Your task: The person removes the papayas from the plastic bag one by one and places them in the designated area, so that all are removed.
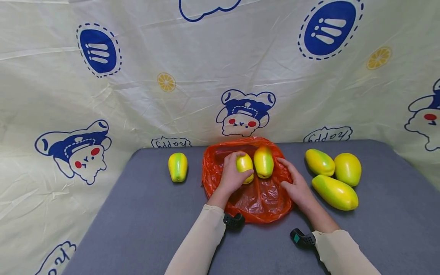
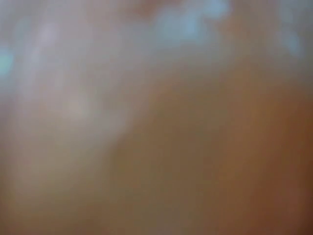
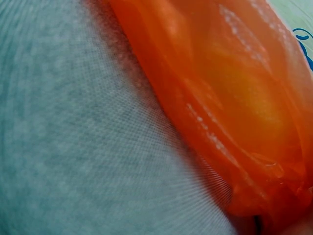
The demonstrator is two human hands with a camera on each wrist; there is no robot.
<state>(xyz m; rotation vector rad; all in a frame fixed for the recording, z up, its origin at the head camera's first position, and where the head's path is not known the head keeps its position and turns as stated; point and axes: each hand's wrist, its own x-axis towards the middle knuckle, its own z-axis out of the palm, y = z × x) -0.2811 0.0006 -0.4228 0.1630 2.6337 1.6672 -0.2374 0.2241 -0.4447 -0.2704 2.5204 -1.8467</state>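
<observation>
my left hand (image 1: pixel 233 176) curls round a small yellow-green mango (image 1: pixel 244 166), holding it on the orange plastic bag (image 1: pixel 258 198) beside a second mango (image 1: pixel 263 162) already lying there. my right hand (image 1: pixel 298 186) rests with fingers spread flat on the bag's right edge, pinning it. i'd judge the mango firm, smooth and a bit slippery, best cupped round its middle; the bag is thin, limp and crinkly. the head view shows four more mangoes on the grey table (image 1: pixel 137 221). the right wrist view shows only bag film against cloth; the left wrist view is a blur.
</observation>
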